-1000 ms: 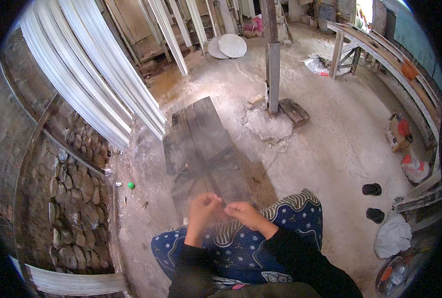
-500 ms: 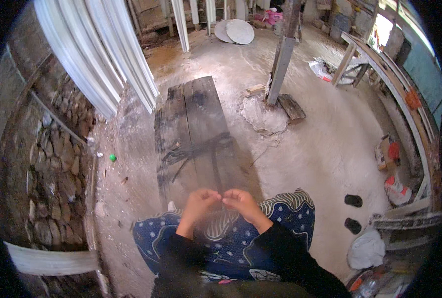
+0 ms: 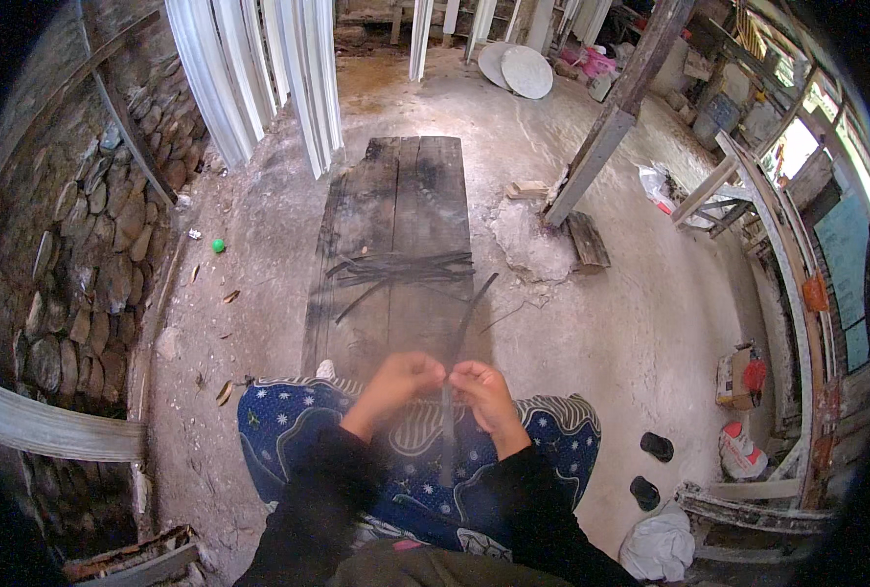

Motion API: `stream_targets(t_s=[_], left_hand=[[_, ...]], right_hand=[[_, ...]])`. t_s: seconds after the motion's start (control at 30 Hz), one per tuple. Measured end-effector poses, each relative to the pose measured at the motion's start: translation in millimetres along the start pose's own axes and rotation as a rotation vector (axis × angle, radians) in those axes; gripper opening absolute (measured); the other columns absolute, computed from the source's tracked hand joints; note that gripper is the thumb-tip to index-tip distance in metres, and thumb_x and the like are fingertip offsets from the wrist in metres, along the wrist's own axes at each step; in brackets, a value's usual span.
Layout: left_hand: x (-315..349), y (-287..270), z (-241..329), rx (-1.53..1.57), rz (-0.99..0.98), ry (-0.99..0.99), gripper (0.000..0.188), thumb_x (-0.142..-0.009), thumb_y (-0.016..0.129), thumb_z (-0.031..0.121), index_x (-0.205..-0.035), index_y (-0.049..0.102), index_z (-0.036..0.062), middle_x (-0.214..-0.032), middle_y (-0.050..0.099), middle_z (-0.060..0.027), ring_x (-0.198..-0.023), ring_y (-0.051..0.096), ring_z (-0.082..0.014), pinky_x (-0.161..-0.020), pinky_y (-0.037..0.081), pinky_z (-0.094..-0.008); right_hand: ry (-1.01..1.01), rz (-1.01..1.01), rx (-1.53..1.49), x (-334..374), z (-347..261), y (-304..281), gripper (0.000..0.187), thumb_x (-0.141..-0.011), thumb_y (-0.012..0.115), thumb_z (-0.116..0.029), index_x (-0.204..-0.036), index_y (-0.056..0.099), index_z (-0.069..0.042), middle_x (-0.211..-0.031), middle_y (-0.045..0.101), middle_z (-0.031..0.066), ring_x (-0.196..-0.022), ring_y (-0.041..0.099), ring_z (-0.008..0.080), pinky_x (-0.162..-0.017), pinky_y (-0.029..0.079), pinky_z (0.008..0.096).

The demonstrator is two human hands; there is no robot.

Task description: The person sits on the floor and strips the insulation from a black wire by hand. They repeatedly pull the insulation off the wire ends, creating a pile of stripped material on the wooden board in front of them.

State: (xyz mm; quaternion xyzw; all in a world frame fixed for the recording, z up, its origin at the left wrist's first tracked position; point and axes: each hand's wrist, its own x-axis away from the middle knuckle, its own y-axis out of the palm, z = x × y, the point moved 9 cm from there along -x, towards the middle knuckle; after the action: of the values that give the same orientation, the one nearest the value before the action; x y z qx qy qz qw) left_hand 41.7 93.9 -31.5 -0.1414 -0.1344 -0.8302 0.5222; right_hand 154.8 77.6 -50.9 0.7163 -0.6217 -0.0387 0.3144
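Observation:
A thin, flat dark strip [image 3: 475, 308] passes between my hands, over the patterned blue cloth [image 3: 332, 455] across my lap. Its upper end slants away to the right; the lower part hangs blurred toward my lap. My left hand [image 3: 401, 383], slightly smeared by motion, is closed in a pinch at the strip. Close beside it, fingertips almost touching, my right hand [image 3: 488, 393] pinches the same strip. Ahead of them, a loose bundle of similar dark strips [image 3: 406, 266] lies across a long dark wooden bench [image 3: 425, 186].
A wooden post [image 3: 596, 147] on a rough concrete base rises right of the bench. Pale hanging strips [image 3: 308, 88] come down at the far left, near a stone wall [image 3: 102, 284]. A green ball [image 3: 218, 246], black sandals [image 3: 657, 447] and a white sack [image 3: 658, 545] lie on the floor.
The view has shifted, moving the bench and bundle within the picture. The strip at my hands now shows clearly above and below them. Both hands stay close together, pinching.

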Motion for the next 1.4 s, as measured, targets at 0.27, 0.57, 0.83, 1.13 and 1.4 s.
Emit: stream_targets(t_s=[0.27,0.57,0.83,1.13,1.4], left_hand=[[-8.1,9.8,-18.5,0.231,-0.104,-0.047,0.023,-0.078,0.057,0.023,-0.089,0.056,0.0031,-0.076,0.056,-0.0013,-0.066,0.050,-0.0077,-0.052,0.034,-0.0184],[-4.8,11.7,-6.4,0.382,0.023,0.018,0.013,-0.078,0.060,0.014,-0.082,0.054,0.0033,-0.075,0.058,-0.0034,-0.063,0.058,-0.0103,-0.049,0.045,-0.0190],[-7.8,6.6,-7.8,0.255,0.062,0.043,0.014,-0.078,0.060,0.014,-0.074,0.056,0.0012,-0.071,0.059,-0.0044,-0.066,0.059,-0.0114,-0.052,0.047,-0.0210],[-11.6,3.3,-12.8,0.185,0.042,0.059,0.012,-0.080,0.057,0.013,-0.075,0.056,0.0023,-0.073,0.057,-0.0009,-0.066,0.056,-0.0087,-0.052,0.047,-0.0211],[-13.0,5.4,-16.8,0.210,0.061,0.015,0.014,-0.081,0.057,0.018,-0.075,0.054,0.0064,-0.070,0.056,-0.0002,-0.066,0.054,-0.0081,-0.052,0.046,-0.0216]], right_hand=[[-0.122,-0.014,-0.026,3.9,-13.7,3.2,0.016,-0.076,0.061,-0.006,-0.089,0.052,-0.005,-0.072,0.057,0.0011,-0.065,0.054,0.0087,-0.059,0.043,0.0206],[-0.423,0.103,0.427,11.8,-38.2,4.4,0.019,-0.076,0.061,-0.007,-0.091,0.050,-0.004,-0.073,0.054,-0.0004,-0.066,0.052,0.0075,-0.060,0.042,0.0213],[-0.577,0.119,0.870,23.5,-55.4,19.9,0.018,-0.075,0.061,-0.008,-0.088,0.050,-0.003,-0.074,0.058,0.0081,-0.069,0.058,0.0154,-0.061,0.046,0.0270],[-0.690,0.201,0.892,29.0,-58.8,21.1,0.016,-0.074,0.061,-0.006,-0.085,0.050,-0.004,-0.071,0.057,0.0071,-0.065,0.057,0.0147,-0.058,0.045,0.0255],[-0.347,0.171,0.337,3.0,-25.5,-11.0,0.027,-0.074,0.061,-0.002,-0.097,0.047,-0.004,-0.078,0.054,0.0013,-0.072,0.053,0.0083,-0.065,0.042,0.0209]])
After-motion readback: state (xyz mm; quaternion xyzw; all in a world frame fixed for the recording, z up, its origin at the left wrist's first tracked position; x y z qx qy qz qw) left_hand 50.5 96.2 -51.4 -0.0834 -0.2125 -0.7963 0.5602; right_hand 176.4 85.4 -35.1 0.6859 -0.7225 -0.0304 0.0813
